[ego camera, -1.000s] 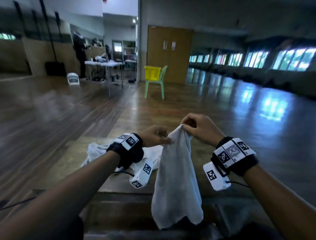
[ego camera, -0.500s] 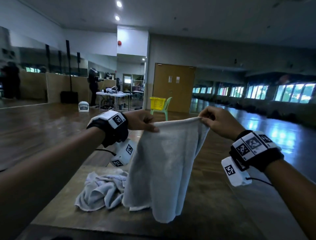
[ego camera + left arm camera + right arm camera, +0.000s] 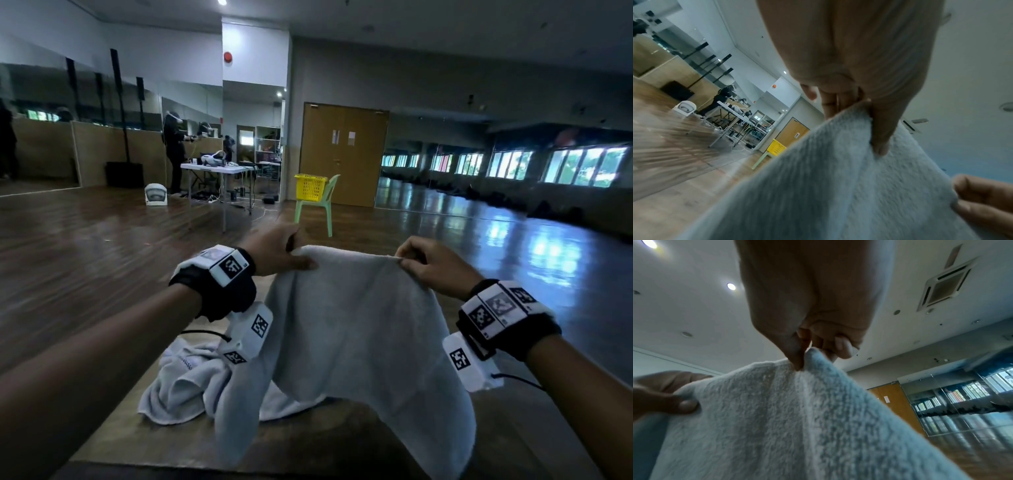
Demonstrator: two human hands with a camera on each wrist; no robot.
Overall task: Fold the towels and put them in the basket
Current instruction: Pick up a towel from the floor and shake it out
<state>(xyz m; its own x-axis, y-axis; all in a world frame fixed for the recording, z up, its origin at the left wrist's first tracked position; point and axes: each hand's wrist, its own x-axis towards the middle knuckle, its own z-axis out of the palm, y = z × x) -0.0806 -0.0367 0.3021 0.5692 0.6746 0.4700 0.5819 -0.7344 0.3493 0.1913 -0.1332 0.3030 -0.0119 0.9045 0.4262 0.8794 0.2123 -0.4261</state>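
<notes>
A pale grey towel (image 3: 356, 342) hangs spread in the air over the table (image 3: 308, 442). My left hand (image 3: 291, 255) pinches its upper left corner between thumb and fingers, and the left wrist view shows the thumb pressed on the towel (image 3: 838, 186). My right hand (image 3: 409, 260) pinches the upper right corner, seen close in the right wrist view on the towel (image 3: 787, 418). A second crumpled towel (image 3: 181, 387) lies on the table at the left, partly hidden by the held one. A yellow basket (image 3: 310, 187) stands on a green chair (image 3: 323, 205) far ahead.
A white folding table (image 3: 219, 169) with gear stands at the back left, and a person stands beside it. Cables lie on the wooden floor under it. Brown double doors (image 3: 344, 154) are behind the chair. Windows line the right wall.
My hands have moved apart, so the towel went from a bunched hanging strip to a spread sheet. The head view has tilted up toward the room.
</notes>
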